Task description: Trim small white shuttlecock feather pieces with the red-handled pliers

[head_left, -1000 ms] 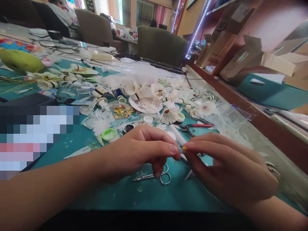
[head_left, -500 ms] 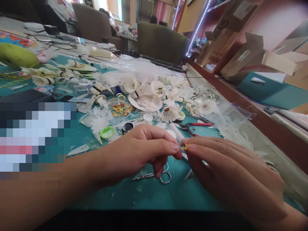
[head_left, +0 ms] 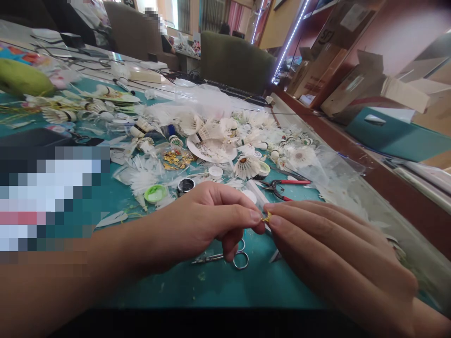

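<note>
Between my two hands is a small gold-coloured metal piece [head_left: 267, 218], too small to make out fully. My right hand [head_left: 331, 253] pinches it between thumb and forefinger, the other fingers stretched out together. The thumb and forefinger of my left hand [head_left: 211, 216] are closed at its left end, with the remaining fingers curled below. Under my left hand lies a pair of small metal scissors [head_left: 240, 260]. Just beyond my fingers is a pair of red-handled pliers [head_left: 276, 188]. More gold pieces [head_left: 176, 160] lie in a heap farther back.
Shuttlecocks [head_left: 245, 165] and loose white feathers cover the back of the green mat [head_left: 169, 291]. A green-rimmed pot [head_left: 155, 193] and a dark pot [head_left: 185, 186] stand beyond my left wrist. Clear plastic [head_left: 334, 169] lies at right. Cardboard boxes [head_left: 352, 89] stand farther right.
My right hand has shifted slightly left with the gold piece, whose left end now meets my left fingertips. My left hand stays almost in place. The view has moved slightly.
</note>
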{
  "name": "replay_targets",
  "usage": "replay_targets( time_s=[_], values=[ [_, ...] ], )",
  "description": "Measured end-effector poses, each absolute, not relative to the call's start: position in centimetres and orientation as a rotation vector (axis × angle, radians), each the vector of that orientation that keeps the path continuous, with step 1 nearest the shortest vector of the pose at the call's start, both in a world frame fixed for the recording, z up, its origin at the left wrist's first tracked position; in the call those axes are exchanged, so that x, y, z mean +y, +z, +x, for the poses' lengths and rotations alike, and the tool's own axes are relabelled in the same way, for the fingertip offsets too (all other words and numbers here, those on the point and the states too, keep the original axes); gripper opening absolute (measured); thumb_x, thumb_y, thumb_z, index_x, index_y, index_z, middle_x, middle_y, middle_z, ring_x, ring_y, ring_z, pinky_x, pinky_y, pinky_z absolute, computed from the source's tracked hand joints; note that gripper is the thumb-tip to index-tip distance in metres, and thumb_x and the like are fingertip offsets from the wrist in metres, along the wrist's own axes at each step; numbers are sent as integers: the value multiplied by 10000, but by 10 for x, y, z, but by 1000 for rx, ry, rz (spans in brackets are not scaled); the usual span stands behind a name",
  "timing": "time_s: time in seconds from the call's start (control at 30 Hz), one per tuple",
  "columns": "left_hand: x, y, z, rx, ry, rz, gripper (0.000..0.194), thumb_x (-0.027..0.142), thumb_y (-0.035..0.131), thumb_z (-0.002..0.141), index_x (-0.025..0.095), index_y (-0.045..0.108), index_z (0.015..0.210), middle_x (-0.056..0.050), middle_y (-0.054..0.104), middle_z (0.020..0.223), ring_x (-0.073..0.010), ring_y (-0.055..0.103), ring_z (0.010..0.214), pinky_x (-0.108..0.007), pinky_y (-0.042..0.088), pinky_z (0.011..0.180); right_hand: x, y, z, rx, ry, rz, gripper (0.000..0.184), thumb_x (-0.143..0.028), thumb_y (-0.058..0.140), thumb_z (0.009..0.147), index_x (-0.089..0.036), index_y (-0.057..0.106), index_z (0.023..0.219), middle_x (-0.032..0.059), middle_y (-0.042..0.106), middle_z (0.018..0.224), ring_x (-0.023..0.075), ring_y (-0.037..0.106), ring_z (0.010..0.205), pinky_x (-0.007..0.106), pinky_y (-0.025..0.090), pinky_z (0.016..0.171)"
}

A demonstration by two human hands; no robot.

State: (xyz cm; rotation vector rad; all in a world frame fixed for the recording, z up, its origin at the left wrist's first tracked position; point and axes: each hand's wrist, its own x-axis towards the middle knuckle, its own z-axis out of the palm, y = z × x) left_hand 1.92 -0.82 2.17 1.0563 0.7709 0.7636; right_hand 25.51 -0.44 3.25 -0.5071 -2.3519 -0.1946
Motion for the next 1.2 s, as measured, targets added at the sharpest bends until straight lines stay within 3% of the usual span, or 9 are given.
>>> replay_targets(
  time_s=[0.4,0.6,0.8,1.2],
  values=[
    [-6,20,20,760,765,1068,174,296,726,908,210,783,767,51,576,509,-67,542,491,-143,481,510,1,31,253,-2361,-362,-392,249,-141,579,982,-229,766,1122,83,821,1096,264,786,1007,386,682,819],
    [-7,25,19,829,757,1260,245,338,680,972,188,742,789,47,612,577,-63,541,559,-143,427,546,1,39,252,-2480,-335,-370,216,-119,689,921,-100,749,1128,122,818,1066,249,786,959,361,656,785],
    [-6,30,19,854,768,1370,253,335,670,963,175,720,774,49,589,595,-79,521,570,-182,422,562,4,31,244,-2325,-369,-429,145,-119,709,907,-159,722,1046,35,796,812,171,733,645,301,588,563],
    [-8,29,19,891,782,1552,286,325,674,971,182,701,724,49,565,629,-89,487,615,-193,379,570,1,33,237,-2287,-111,-571,133,-118,675,936,-199,726,1028,10,779,798,115,712,615,216,585,565]
  ],
)
